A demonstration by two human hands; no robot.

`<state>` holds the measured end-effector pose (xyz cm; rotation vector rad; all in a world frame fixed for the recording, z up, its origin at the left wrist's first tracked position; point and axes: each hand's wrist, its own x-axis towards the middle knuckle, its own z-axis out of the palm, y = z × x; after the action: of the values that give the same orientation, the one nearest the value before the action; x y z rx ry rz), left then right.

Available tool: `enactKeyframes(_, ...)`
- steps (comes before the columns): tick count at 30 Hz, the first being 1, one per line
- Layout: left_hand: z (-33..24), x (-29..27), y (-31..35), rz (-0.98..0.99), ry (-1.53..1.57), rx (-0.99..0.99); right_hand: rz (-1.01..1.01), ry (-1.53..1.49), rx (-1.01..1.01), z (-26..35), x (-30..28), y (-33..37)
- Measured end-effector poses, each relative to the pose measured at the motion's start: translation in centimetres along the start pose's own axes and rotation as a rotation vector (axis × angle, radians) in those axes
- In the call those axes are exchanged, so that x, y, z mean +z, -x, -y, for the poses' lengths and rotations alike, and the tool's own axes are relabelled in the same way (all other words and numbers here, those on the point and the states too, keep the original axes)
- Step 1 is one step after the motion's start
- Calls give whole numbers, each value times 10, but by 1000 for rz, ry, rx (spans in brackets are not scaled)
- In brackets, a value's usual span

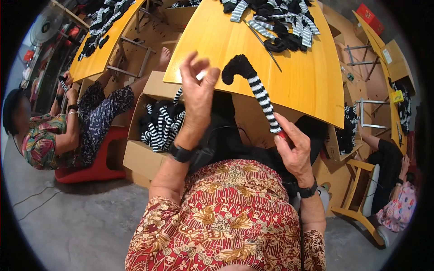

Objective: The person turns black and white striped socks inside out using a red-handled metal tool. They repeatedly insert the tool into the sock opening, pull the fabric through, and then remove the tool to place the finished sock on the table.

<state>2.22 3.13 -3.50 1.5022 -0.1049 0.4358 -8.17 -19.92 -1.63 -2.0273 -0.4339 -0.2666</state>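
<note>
My right hand (293, 147) pinches the lower end of a narrow knitted tube (263, 101) with black and white stripes, shaped like a small stocking. Its fuzzy black end, bent like a foot, points up and left over the near edge of the yellow table (199, 49). A bit of red shows at my fingertips. To the left, my left hand (197, 88) is raised with its fingers apart, slightly blurred, and nothing shows in it. Just beside that wrist stands an open cardboard box (147, 156) of striped knitted pieces (162, 126).
A heap of striped and black pieces (289, 27) covers the table's far part, with a thin dark rod (266, 47) beside it. One person (54, 135) sits at left on a red stool (97, 158), another (398, 198) at right near a wooden chair (357, 207). Another box (346, 140) stands right.
</note>
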Motion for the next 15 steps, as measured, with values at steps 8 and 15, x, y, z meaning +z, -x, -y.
enactKeyframes(8, -20, -9, -18, 478, 325, -293, 67, -89, 6, 13, -11, 11)
enactKeyframes(15, -26, 2, -8, 403, 303, -207, 22, -15, 15, 18, -7, 14)
